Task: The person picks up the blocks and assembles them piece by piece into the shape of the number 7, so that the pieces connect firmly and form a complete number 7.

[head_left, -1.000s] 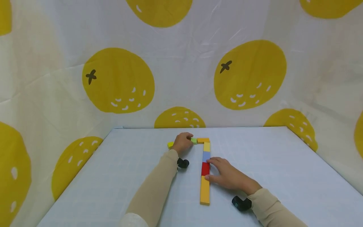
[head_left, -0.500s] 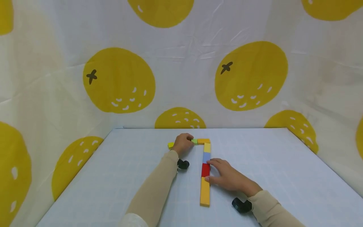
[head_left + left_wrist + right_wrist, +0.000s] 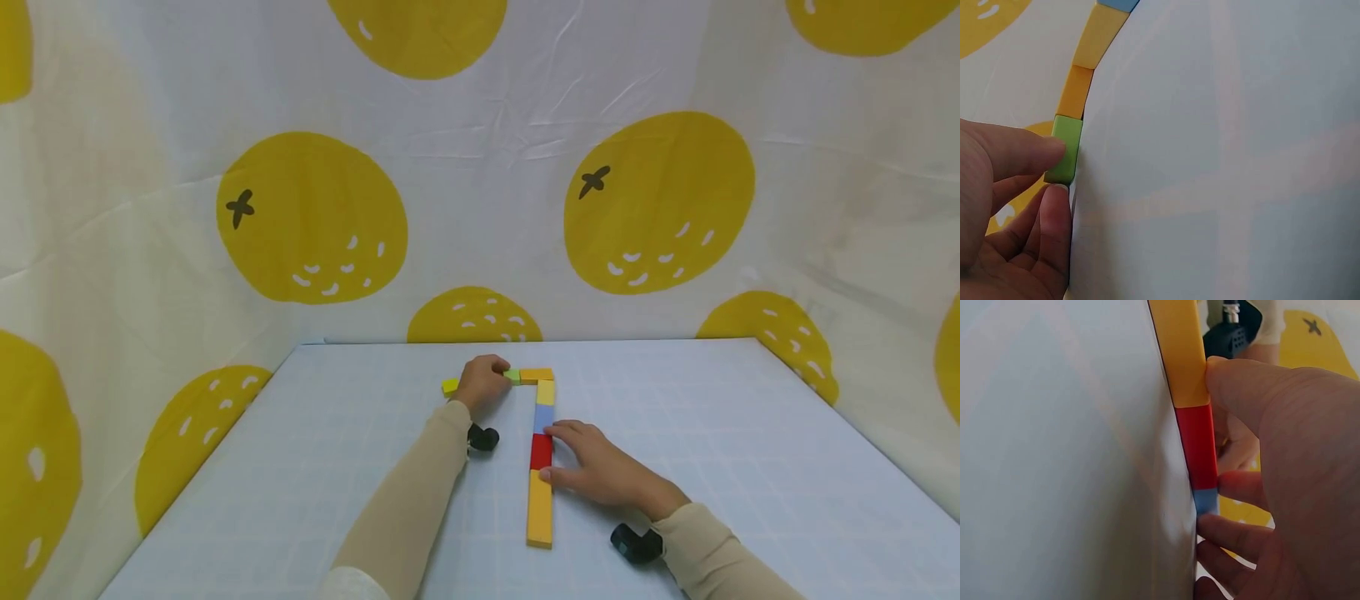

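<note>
Six blocks lie joined on the table (image 3: 262, 483), with a seventh, a yellow-green block (image 3: 449, 387), just left of the left hand (image 3: 480, 383) and partly hidden by it. Running away from the person: long orange block (image 3: 538, 521), red block (image 3: 541, 452), blue block (image 3: 543, 419), pale yellow block (image 3: 545, 392). At the far end a corner block (image 3: 536, 373), also orange, turns the row left; the green block (image 3: 1071, 147) follows end to end.

Left hand: digits bent in, a light pinch at the green block's free end. Right hand (image 3: 600, 467): half spread, gripping nothing; thumb on the side of the long orange block, fingertips along the red and blue blocks.

Step in hand, my reading: squaring up the row, right hand steadying the near run, left hand seating the green block. Whether green meets yellow-green, cannot tell. Next move seems to call for gentle pressure toward the corner, then fingers lifted clear without dragging anything askew.
</note>
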The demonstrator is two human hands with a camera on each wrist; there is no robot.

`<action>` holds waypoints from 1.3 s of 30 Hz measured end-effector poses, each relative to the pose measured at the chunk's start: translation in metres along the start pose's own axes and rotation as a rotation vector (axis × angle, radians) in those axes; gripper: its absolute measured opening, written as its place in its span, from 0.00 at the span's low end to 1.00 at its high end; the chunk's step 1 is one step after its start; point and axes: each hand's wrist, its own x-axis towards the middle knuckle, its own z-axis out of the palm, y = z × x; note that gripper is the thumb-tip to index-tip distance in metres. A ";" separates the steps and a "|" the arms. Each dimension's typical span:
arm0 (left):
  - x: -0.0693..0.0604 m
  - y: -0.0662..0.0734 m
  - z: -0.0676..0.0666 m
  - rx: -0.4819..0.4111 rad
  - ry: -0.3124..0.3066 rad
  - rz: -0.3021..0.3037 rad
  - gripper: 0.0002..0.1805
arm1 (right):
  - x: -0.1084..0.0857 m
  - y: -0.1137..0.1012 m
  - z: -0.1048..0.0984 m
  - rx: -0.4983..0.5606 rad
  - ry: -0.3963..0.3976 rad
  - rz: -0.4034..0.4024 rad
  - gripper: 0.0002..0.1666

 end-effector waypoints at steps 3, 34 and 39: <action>-0.001 -0.001 -0.004 0.013 0.002 0.009 0.15 | 0.001 -0.002 0.000 -0.002 0.003 -0.015 0.47; -0.055 -0.017 -0.074 0.021 -0.269 0.118 0.22 | -0.002 -0.001 0.002 -0.009 -0.005 -0.013 0.48; -0.065 -0.027 -0.082 0.022 -0.254 0.135 0.22 | -0.003 -0.001 0.001 -0.015 -0.003 -0.010 0.48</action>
